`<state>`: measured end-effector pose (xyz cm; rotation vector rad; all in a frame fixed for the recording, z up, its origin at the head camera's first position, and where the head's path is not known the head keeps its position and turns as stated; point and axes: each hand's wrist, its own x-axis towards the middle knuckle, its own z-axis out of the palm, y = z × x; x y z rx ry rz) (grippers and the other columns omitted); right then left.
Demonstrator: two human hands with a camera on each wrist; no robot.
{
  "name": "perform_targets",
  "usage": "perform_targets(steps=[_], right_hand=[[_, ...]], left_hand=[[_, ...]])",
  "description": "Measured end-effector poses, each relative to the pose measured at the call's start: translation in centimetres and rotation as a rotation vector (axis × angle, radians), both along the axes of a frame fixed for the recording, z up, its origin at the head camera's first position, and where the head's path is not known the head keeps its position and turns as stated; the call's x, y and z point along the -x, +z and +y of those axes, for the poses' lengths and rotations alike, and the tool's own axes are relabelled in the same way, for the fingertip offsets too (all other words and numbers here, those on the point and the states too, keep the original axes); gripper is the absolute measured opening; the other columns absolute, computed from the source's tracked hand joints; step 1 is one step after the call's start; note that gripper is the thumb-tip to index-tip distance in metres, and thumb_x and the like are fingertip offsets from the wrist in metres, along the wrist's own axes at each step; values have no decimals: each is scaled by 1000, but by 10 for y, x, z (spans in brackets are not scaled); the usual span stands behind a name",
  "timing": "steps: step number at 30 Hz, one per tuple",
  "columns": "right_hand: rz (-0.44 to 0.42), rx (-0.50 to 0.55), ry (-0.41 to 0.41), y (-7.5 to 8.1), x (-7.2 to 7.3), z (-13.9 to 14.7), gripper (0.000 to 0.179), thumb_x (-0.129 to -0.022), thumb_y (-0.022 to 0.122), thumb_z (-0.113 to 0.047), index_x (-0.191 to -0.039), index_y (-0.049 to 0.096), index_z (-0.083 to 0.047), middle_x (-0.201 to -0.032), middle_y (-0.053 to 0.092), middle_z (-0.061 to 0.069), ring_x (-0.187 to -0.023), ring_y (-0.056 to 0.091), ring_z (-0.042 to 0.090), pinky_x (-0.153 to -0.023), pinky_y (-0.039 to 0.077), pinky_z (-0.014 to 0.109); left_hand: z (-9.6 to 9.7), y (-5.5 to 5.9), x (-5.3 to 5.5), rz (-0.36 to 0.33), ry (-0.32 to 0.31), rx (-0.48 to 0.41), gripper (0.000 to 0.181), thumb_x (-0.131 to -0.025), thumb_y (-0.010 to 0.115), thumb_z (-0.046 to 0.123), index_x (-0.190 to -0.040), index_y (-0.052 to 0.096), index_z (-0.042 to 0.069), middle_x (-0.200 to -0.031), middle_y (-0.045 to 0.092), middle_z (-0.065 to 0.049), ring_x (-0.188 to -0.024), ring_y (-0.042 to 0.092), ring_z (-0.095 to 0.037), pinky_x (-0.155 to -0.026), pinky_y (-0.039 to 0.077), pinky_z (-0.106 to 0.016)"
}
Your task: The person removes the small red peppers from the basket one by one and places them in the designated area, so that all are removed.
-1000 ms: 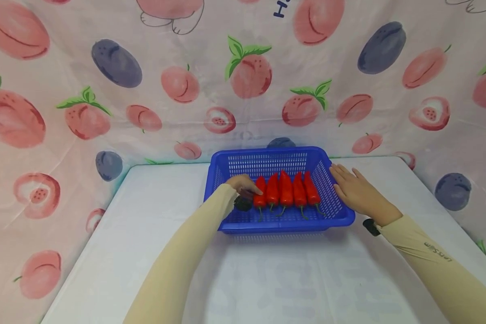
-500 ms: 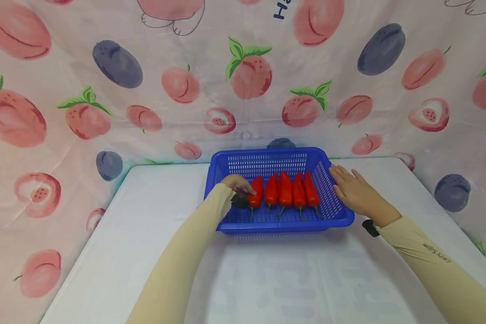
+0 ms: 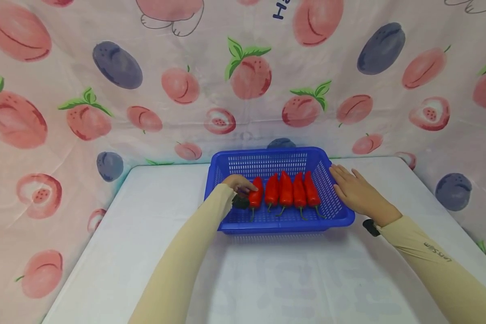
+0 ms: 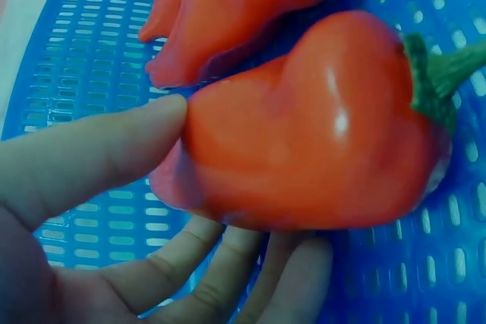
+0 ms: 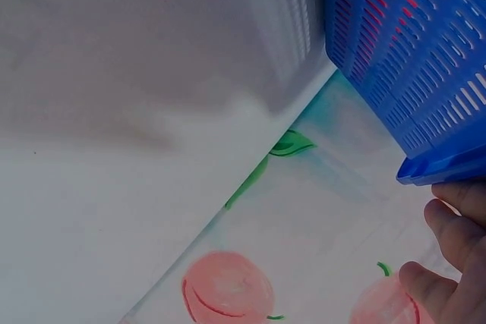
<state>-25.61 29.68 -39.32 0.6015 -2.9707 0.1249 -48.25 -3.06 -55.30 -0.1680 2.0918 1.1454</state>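
A blue plastic basket [image 3: 281,225] holds several red peppers [image 3: 285,189] with green stems, laid side by side with stems toward the person. The leftmost red pepper [image 3: 255,193] lies apart from the row by a small gap. My left hand [image 3: 240,182] reaches over the basket's left side to it. In the left wrist view the thumb presses this pepper [image 4: 304,134] on one side and the fingers [image 4: 228,263] curl along the other. My right hand [image 3: 354,191] rests with straight fingers along the basket's right rim; in the right wrist view its fingertips [image 5: 448,221] touch the rim.
The basket stands on a white-covered table [image 3: 158,211], near its back edge. A fruit-printed cloth [image 3: 247,121] hangs behind the table and along both sides.
The leftmost red pepper has shifted left with my left hand, leaving a gap beside the row. Over the last half second it has barely moved. My right hand stays still.
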Motion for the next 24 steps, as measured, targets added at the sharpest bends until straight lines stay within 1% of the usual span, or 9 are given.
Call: perform_targets(steps=[2, 4, 10, 12, 15, 19, 22, 23, 24], right_hand=[[-5, -3, -2, 0, 0, 0, 53, -97, 40, -16, -141, 30, 11, -146, 31, 30, -136, 28, 46, -112, 17, 64], [-9, -5, -4, 1, 0, 0, 53, -97, 40, -16, -141, 29, 11, -146, 31, 31, -136, 28, 46, -112, 17, 64], [-17, -7, -5, 1, 0, -1, 53, -97, 39, -16, -141, 29, 11, -146, 30, 31, -136, 28, 47, -112, 17, 64], [-24, -8, -8, 1, 0, 0, 53, -97, 39, -17, -142, 28, 11, -147, 30, 31, -136, 27, 47, -112, 16, 64], [-33, -9, -10, 1, 0, 0, 54, -98, 39, -17, -142, 27, 11, -147, 29, 31, -137, 26, 47, -112, 16, 64], [-39, -8, -11, 2, 0, -1, 54, -98, 39, -17, -142, 27, 12, -147, 29, 31, -137, 26, 47, -112, 16, 64], [-41, -5, -12, 2, 0, -1, 54, -98, 38, -17, -142, 27, 12, -147, 28, 31, -137, 26, 47, -112, 15, 64], [-41, -6, -13, 2, 0, -1, 54, -98, 38, -17, -142, 27, 12, -147, 28, 31, -137, 26, 47, -113, 15, 64], [-43, -6, -14, 1, 0, -1, 54, -98, 38, -17, -142, 27, 11, -147, 28, 31, -137, 25, 47, -113, 15, 64]], left_hand=[[0, -10, 7, 12, -11, -1, 76, -63, 87, 29, -127, 55, 3, -121, 62, -16, -98, 65, -29, -81, 57, -42], [1, -3, 0, 25, -16, -6, 75, -67, 84, 29, -129, 52, 3, -123, 61, -17, -99, 64, -30, -83, 57, -43], [8, 75, -67, 89, -45, 46, 78, -68, 83, 34, -129, 49, 0, -119, 61, -18, -93, 66, -29, -77, 58, -40], [11, 101, -90, 100, -39, 75, 74, -73, 81, 33, -130, 49, -1, -125, 60, -16, -99, 65, -28, -84, 57, -39], [13, 94, -85, 92, -38, 73, 69, -67, 85, 31, -120, 56, -2, -118, 62, -15, -95, 66, -27, -82, 57, -38], [9, 49, -48, 70, -26, 23, 63, -60, 89, 29, -109, 61, 0, -110, 63, -14, -87, 66, -27, -75, 59, -39], [7, 44, -46, 88, 7, -30, 57, -61, 87, 23, -107, 63, 0, -110, 62, -16, -86, 66, -26, -73, 59, -38], [7, 58, -56, 83, 28, -40, 55, -66, 84, 19, -112, 61, 0, -115, 61, -17, -92, 65, -27, -78, 58, -39], [6, 41, -41, 74, 33, -59, 62, -60, 88, 21, -111, 61, 1, -112, 61, -18, -89, 66, -27, -74, 59, -39]])
